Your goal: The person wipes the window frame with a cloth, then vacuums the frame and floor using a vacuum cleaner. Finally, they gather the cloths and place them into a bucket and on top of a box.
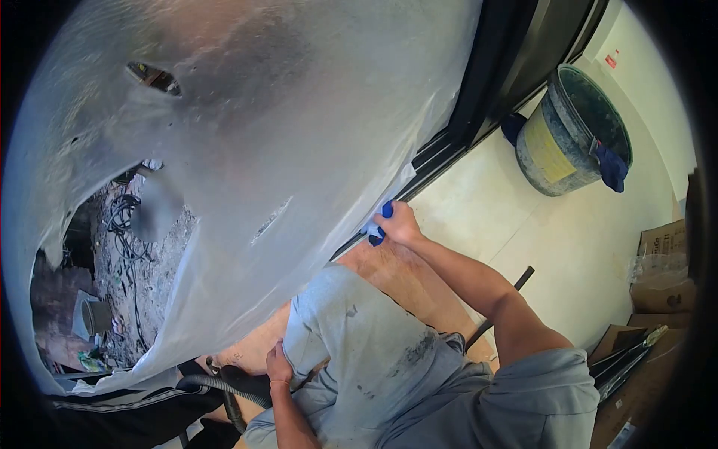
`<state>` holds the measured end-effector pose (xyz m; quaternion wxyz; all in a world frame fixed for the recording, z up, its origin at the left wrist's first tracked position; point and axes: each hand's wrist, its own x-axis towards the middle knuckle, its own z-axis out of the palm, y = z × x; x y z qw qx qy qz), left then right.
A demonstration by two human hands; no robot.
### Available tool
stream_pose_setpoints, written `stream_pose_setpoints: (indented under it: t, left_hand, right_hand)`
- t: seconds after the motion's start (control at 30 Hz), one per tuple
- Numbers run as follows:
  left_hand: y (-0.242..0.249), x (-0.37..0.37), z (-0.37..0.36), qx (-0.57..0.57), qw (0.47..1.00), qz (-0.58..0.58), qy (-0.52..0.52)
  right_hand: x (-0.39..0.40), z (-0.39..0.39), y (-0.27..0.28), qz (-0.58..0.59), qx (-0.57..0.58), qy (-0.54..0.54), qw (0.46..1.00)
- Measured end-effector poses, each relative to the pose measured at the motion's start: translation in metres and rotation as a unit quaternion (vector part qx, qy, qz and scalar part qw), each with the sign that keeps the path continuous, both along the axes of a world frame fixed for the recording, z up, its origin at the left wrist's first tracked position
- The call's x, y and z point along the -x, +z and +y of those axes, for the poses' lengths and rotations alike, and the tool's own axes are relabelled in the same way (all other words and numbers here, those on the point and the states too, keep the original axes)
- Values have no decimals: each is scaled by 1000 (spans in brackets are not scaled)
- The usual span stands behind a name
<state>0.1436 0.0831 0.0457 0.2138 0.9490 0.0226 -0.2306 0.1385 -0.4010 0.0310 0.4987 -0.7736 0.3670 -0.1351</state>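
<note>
My right hand (402, 224) is closed round a blue cloth (378, 227), pressed at the black door track (428, 170) beside the edge of a translucent plastic sheet (247, 135). The sheet hangs over the left and centre, with a large torn hole at lower left. Near the bottom centre, my left hand (279, 364) rests by my bent knee in grey trousers (351, 329); its fingers are partly hidden, and I cannot make out whether it holds anything.
A dirty bucket (548, 146) with dark blue cloth on its rim stands at upper right. Cardboard boxes (662, 262) line the right edge. A ribbed hose (217, 385) lies at lower left. Cables (127, 224) and rubble show through the hole.
</note>
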Motion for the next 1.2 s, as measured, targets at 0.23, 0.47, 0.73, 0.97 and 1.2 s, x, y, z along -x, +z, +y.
stream_pose_setpoints:
  t: [0.23, 0.47, 0.73, 0.97, 1.2]
  left_hand:
    - [11, 2, -4, -7, 1000, 0, 1]
    - [12, 1, -5, -12, 1000, 11, 5]
    - [1, -4, 8, -74, 989, 19, -126]
    - [-5, -5, 12, -70, 987, -9, -144]
    - [3, -6, 2, -33, 992, 33, -115]
  right_hand:
    - [-20, -175, -33, 129, 143, -178, 965]
    - [26, -179, -2, 45, 259, -303, 916]
    - [175, -58, 29, -86, 4, -269, 959]
    - [238, -76, 71, 138, 232, -61, 961]
    - [222, -61, 107, -17, 159, -113, 981]
